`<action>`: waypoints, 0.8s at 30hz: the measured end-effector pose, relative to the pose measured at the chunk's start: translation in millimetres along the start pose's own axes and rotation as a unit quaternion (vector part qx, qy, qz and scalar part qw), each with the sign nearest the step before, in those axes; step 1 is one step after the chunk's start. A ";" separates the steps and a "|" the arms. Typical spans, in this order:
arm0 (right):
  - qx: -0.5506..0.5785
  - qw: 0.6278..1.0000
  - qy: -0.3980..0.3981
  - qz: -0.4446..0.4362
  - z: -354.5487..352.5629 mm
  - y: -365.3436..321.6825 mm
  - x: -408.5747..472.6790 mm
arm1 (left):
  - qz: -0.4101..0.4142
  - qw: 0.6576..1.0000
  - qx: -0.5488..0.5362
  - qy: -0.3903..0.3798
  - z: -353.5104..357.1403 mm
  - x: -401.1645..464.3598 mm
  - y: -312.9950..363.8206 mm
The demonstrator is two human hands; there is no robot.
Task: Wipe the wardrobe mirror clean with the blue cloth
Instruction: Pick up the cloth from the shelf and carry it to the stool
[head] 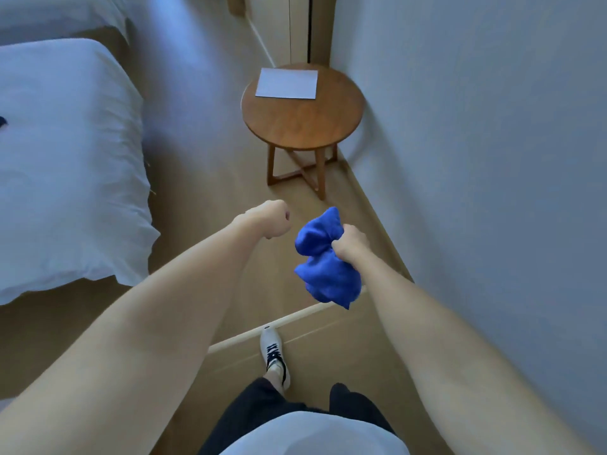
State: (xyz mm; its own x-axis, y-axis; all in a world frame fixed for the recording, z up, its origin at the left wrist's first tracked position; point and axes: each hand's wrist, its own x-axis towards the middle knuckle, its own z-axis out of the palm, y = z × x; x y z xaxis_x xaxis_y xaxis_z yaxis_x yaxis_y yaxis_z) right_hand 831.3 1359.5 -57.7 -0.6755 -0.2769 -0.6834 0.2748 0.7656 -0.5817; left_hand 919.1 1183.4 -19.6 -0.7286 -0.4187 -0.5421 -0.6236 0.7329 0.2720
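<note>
- The right hand (349, 246) is clenched round the middle of the blue cloth (325, 264), which bulges out above and below the fist in a crumpled wad, held in the air just right of frame centre.
- The left hand (271, 218) is curled into a loose fist and holds nothing; it hangs near the cloth at its 10 o'clock, not touching it.
- No wardrobe mirror can be picked out with certainty. A tall pale panel with a dark vertical gap (303, 27) stands at 12 o'clock beyond the round wooden desk (303, 121), which bears a white sheet of paper (286, 83); whether that panel is the wardrobe I cannot tell.
- A white-covered bed (65, 159) fills the 9 o'clock side, a plain wall (476, 142) the 3 o'clock side, and one foot in a white shoe (272, 349) shows on the wooden floor at 6 o'clock.
- The step in hand looks like carrying the cloth towards the mirror, with the wiping itself not yet begun.
- To do it well, I would have the free left hand help shake the wad out and fold it into a flat pad, since a bunched cloth touches glass only at its lumps and tends to leave streaks.
- Passing the desk, keep the trailing cloth away from the paper.
</note>
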 end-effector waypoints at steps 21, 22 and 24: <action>0.119 0.993 0.012 -0.005 -51.7 -273.0 257.5 | 0.050 0.998 0.022 0.032 -243.1 326.4 9.4; 0.127 0.992 0.011 0.004 -59.7 -285.0 274.3 | 0.045 0.998 0.020 0.036 -251.7 347.1 12.2; 0.137 0.990 0.002 0.021 -74.7 -305.9 307.8 | 0.025 0.999 0.028 0.026 -268.2 381.7 15.4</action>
State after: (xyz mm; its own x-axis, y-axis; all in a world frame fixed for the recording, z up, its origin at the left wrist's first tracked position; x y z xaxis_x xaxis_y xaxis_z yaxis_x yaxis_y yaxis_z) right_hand 488.2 1083.5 -57.2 -0.6627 -0.2453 -0.7076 0.4774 0.5896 -0.6515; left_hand 555.3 891.1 -9.2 -0.7727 -0.4077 -0.4866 -0.5710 0.7813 0.2521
